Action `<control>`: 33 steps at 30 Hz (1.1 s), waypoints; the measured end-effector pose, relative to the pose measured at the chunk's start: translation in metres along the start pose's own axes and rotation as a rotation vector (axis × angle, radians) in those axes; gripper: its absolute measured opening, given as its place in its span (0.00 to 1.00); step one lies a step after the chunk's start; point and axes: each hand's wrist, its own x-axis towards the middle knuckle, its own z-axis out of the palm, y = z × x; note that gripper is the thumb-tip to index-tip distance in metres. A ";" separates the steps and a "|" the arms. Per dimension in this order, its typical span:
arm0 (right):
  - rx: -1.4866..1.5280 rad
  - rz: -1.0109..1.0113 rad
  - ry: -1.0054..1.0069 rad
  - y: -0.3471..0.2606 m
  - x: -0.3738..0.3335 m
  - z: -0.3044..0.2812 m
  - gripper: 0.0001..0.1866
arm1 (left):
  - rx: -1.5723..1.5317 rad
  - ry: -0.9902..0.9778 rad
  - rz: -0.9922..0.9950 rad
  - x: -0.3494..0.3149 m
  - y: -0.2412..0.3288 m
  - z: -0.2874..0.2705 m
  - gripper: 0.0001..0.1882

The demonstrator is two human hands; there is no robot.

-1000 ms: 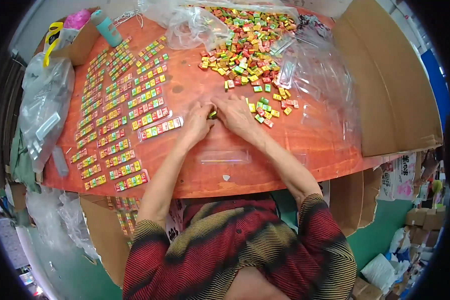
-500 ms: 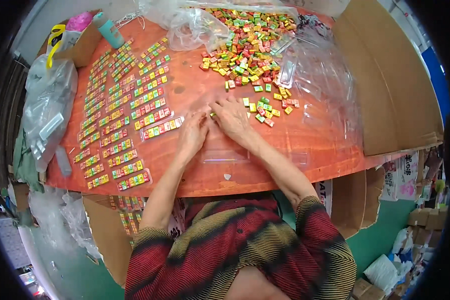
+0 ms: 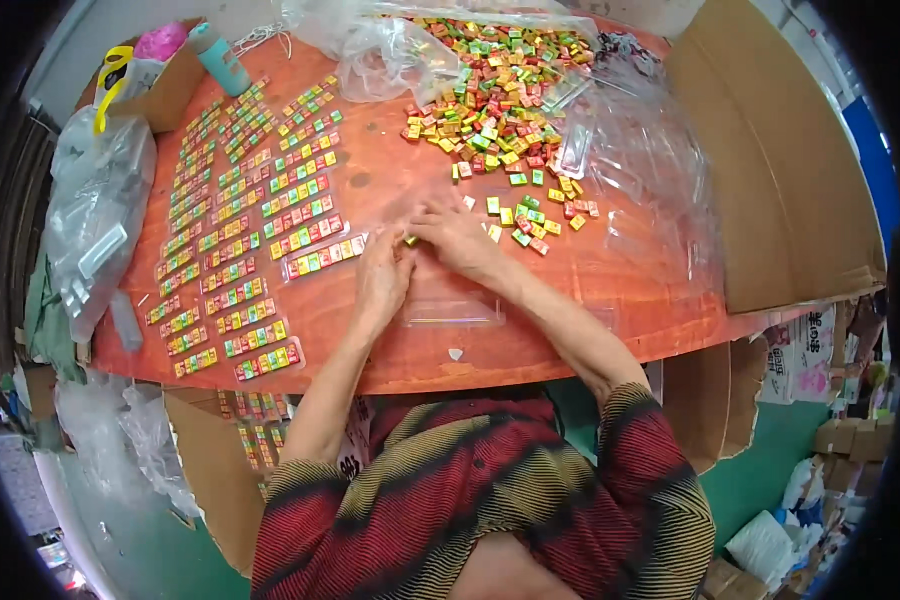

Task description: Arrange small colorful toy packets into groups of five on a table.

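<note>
Over the middle of the red-orange table [image 3: 530, 350], my hands are close together. A small yellow-green block [image 3: 410, 240] shows between them, at the fingertips of my right hand [image 3: 455, 235], which are pinched. My left hand [image 3: 382, 272] is curled just beside it; what its fingers hold, if anything, is hidden. To its left lies a clear tray filled with a row of coloured blocks [image 3: 325, 256]. Several loose blocks [image 3: 530, 222] lie right of my right hand. A clear plastic tray [image 3: 452, 314] rests nearer the table edge.
Rows of filled trays [image 3: 235, 245] cover the left side. A heap of small blocks [image 3: 500, 90] lies at the back, beside clear plastic packaging [image 3: 650, 170]. A tall cardboard sheet [image 3: 780, 160] stands at right. A teal bottle [image 3: 220, 62] and plastic bag [image 3: 100, 220] are at left.
My right hand has shifted slightly left, bringing the yellow-green block closer to my left hand. A few loose blocks that it covered now show. My left hand has barely moved.
</note>
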 end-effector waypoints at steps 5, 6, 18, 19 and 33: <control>0.060 0.311 0.196 0.006 -0.016 -0.031 0.12 | -0.007 -0.038 -0.015 0.005 -0.001 -0.002 0.21; 0.024 0.257 0.231 0.006 -0.017 -0.034 0.13 | 0.030 -0.038 0.061 0.007 -0.001 -0.003 0.21; -0.113 0.109 0.128 -0.020 0.000 0.011 0.06 | 0.022 -0.101 -0.007 -0.007 0.013 -0.014 0.17; -0.111 0.107 0.096 -0.021 0.001 0.014 0.06 | 0.039 -0.092 -0.058 -0.008 0.012 -0.012 0.17; -0.164 0.437 -0.047 -0.005 -0.008 -0.015 0.12 | 0.113 -0.071 -0.025 0.021 0.016 0.010 0.22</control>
